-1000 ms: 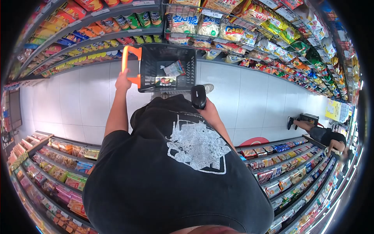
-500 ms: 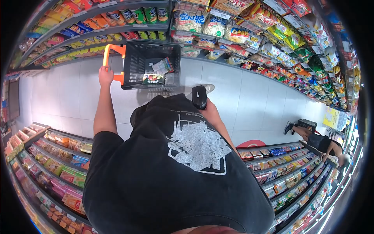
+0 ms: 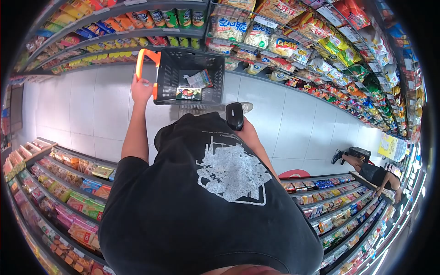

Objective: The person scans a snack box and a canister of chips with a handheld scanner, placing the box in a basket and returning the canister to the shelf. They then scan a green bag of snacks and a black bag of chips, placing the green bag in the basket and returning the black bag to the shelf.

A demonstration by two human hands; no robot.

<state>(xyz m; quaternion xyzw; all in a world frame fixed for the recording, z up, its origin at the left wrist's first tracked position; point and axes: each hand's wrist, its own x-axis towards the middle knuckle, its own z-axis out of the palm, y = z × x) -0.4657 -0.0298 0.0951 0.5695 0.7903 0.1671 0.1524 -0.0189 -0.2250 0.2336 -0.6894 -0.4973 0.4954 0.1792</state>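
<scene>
My left hand [image 3: 142, 89] is closed round the orange handle [image 3: 139, 65] of a dark perforated shopping basket [image 3: 166, 78]. Inside the basket lie a clear and coloured packet [image 3: 200, 79] and a dark green box [image 3: 188, 93] with pictures on it. On the other side, near my black shirt, my right hand [image 3: 249, 131] is wrapped round a black rounded device [image 3: 234, 116], whose top end points away from me.
Shelves of canned snacks [image 3: 171, 18] and bagged chips [image 3: 284, 45] run along the far side. Shelves of packaged food [image 3: 82, 201] stand on the near side. At the right, another person [image 3: 373, 173] bends towards a shelf beside a dark basket [image 3: 360, 154].
My left hand and the basket have moved right, nearer to my body's midline. My right hand keeps its hold on the black device. The other person appears slightly further left.
</scene>
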